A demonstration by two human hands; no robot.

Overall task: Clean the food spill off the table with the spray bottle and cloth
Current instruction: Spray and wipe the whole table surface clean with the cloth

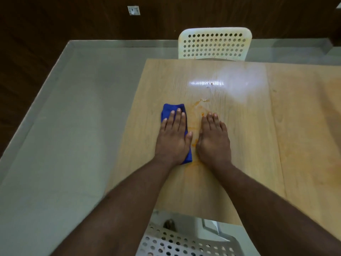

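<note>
Seen from above, a person leans over a pale wooden counter (249,145) with both hands pressed flat on it. The left hand (173,137) lies palm down on a folded blue cloth (170,109), fingers (178,117) extended and not curled around it. The right hand (214,139) rests bare on the wood just beside it, fingers flat and empty. Between and ahead of the hands runs an orange food spill (198,115), a thin smear with blobs near the thumbs; a few crumbs, possibly, sit in the bright glare farther away. No spray bottle is in view. A white perforated chair (215,44) stands at the far edge. One risk: the bare right hand touches the smear and could spread it, and wiping dry may only drag the orange wider.
</note>
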